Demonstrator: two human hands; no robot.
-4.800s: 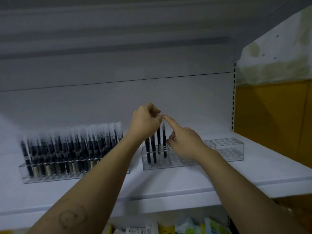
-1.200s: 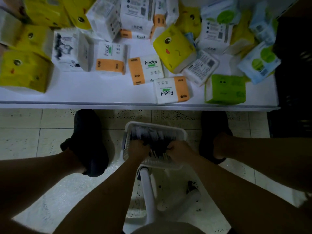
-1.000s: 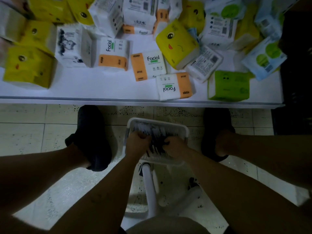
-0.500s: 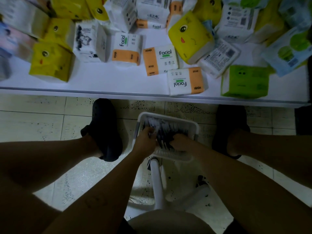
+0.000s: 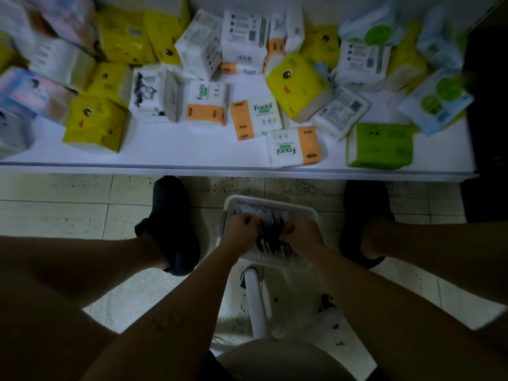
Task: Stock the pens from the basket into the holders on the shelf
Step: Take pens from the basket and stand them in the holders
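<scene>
Left hand point(image 5: 242, 229), right hand point(image 5: 301, 235) unmoved, gripping pens point(image 5: 270, 239)

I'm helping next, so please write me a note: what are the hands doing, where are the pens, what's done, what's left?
Left hand: grip curled round pens in the basket.
Right hand: same, beside it.
The basket sits on the floor between the shoes.
Done: cannot tell; the holders are out of view.
To do: lift the pens out and put them in the holders; plenty remain in the basket.
</scene>
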